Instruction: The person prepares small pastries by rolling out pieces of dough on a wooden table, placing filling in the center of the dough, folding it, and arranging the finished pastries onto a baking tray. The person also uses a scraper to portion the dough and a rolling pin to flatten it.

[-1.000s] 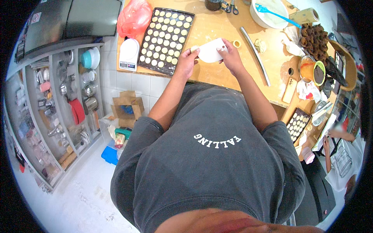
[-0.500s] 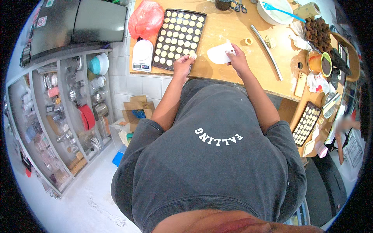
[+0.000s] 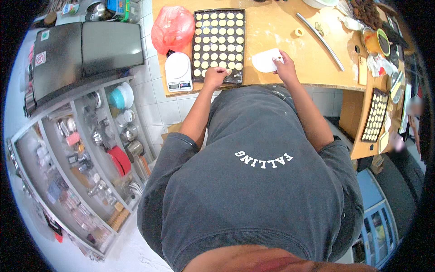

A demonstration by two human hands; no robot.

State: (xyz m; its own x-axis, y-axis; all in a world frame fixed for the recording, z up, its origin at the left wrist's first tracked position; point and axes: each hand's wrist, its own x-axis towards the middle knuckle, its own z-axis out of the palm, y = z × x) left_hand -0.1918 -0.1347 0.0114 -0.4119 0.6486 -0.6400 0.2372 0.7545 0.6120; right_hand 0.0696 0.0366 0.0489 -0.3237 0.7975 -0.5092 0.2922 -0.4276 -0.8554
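Note:
My left hand point(image 3: 216, 78) is over the near edge of a dark baking tray point(image 3: 235, 80), its thumb and fingers pinched on a small pale dough round point(image 3: 228, 72). Rows of similar flat rounds point(image 3: 221, 31) cover most of the tray. To the right of the tray, just above the table, my right hand point(image 3: 285, 69) grips a white dough scraper point(image 3: 265, 60) by its right side. A dark speck shows near the fingers on the scraper; what it is cannot be made out.
Left of the tray are a white kitchen scale point(image 3: 177, 68) and a red plastic bag point(image 3: 172, 29). A ring cutter point(image 3: 299, 32) and a long metal tube point(image 3: 321, 42) lie to the right. Another filled tray point(image 3: 375, 115) rests at far right. Shelves point(image 3: 77, 149) stand left.
The view has shifted, so the table sits higher and further right. My left hand has come from the tray's right edge to over its near row. The right hand still holds the scraper.

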